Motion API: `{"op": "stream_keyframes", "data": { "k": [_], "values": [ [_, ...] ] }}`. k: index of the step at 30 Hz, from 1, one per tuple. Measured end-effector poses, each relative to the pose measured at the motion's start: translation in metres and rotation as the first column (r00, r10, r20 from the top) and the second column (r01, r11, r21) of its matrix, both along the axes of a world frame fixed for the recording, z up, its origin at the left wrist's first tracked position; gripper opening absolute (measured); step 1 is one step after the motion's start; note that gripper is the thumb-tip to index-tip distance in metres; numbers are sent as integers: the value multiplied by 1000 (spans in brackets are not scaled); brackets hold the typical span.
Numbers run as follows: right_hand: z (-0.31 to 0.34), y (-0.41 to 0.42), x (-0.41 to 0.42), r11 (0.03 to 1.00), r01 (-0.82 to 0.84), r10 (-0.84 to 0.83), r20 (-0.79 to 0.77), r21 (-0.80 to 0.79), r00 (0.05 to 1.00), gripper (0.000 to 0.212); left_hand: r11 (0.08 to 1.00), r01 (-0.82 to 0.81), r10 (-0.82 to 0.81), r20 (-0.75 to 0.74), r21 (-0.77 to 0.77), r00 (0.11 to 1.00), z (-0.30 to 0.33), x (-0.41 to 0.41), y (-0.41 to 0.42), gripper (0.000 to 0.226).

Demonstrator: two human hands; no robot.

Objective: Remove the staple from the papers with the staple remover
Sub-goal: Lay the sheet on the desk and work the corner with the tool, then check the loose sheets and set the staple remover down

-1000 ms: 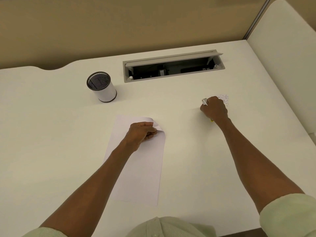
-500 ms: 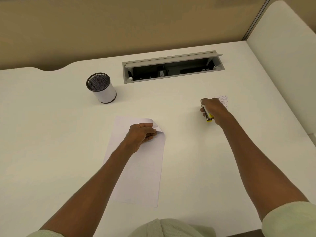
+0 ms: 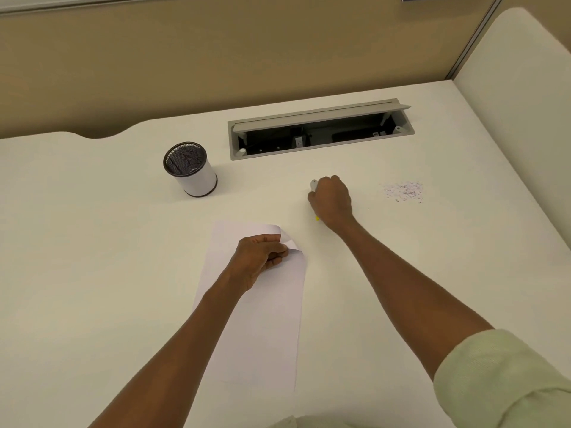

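White papers (image 3: 262,319) lie flat on the desk in front of me, with the top right corner curled up. My left hand (image 3: 261,256) pinches that curled corner between thumb and fingers. My right hand (image 3: 332,200) is above and to the right of the papers and grips the staple remover (image 3: 314,184). Only its silver tip and a bit of yellow at the heel of the hand show. The staple itself is hidden by my left fingers.
A small pile of loose pulled staples (image 3: 403,191) lies to the right. A black mesh pen cup with a white band (image 3: 190,168) stands at the back left. An open grey cable tray (image 3: 321,131) is set into the desk behind. A partition rises at right.
My right hand has left the staple pile and moved left toward the papers with the staple remover in it. My left hand keeps hold of the curled corner.
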State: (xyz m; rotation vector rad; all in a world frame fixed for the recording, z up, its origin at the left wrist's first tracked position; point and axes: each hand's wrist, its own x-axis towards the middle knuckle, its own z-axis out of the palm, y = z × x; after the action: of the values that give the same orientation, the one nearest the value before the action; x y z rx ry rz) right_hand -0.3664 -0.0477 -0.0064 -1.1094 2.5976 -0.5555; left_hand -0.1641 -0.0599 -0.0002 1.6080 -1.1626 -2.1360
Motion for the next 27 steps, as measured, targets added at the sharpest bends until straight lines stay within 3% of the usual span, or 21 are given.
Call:
{"op": "stream_keyframes", "data": {
  "k": [3,10,14,16,18,21,24,27],
  "values": [
    [-7,-12,5,999,-47,46,-76,-10,996,15,1000,-3,3,-4,7,1000,1,1,-1,26],
    [-21,-23,2,994,-104,101,-109,-23,989,19,1000,0,0,-6,4,1000,7,2,-3,25],
    [-17,-20,1,996,-84,79,-161,-23,984,35,999,8,-8,-3,-37,1000,14,2,-3,23],
    [-10,-18,5,992,-60,36,-213,-108,976,41,997,15,-15,3,-72,1000,21,1,-3,23],
    [-1,-13,11,957,-59,35,-88,-285,995,37,993,21,-22,-3,-113,1000,31,3,-3,24],
    [18,0,17,910,-52,193,308,-412,932,28,986,10,-18,-46,-165,999,55,8,-2,21],
    [34,18,27,935,-50,306,731,-350,610,33,980,-42,17,-128,-196,992,87,13,1,18],
    [29,28,32,935,-97,350,849,-340,396,36,976,-114,62,-261,-187,963,123,20,3,17]
  ]
}}
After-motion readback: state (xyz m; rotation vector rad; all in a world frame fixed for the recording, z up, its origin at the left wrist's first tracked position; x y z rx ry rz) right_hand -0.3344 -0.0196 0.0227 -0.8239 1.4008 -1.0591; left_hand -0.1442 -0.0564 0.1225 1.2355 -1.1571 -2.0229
